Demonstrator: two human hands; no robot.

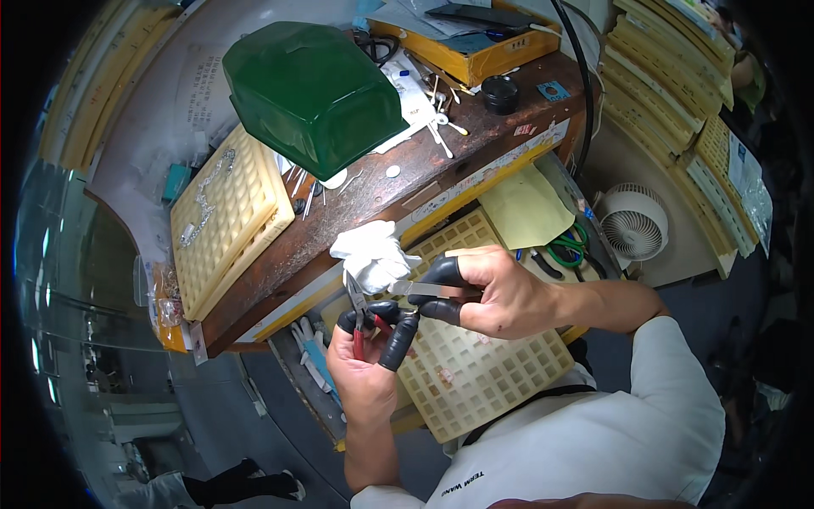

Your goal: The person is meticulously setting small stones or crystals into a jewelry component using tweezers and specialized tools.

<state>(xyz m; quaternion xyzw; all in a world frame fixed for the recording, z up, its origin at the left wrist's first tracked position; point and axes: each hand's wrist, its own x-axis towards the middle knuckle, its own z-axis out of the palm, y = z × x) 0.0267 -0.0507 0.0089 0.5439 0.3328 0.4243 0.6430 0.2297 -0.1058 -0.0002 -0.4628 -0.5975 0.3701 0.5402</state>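
The left hand (pixel 366 365) clamps red-handled steel pliers (pixel 359 312); the right hand (pixel 487 293) pinches slim metal tweezers (pixel 417 289). Whatever tiny piece sits between them is hidden, and a twist could likely flick it into the near cream grid tray (pixel 483 373).

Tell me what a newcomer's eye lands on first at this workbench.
First the big green lamp shade at the top, hanging over the brown workbench. Then, at centre, the two hands meeting: the left hand grips red-handled pliers, the right hand holds a flat metal tool against them, several fingers capped in black. Under them lies a cream grid tray; another, with a silver chain, sits at left.
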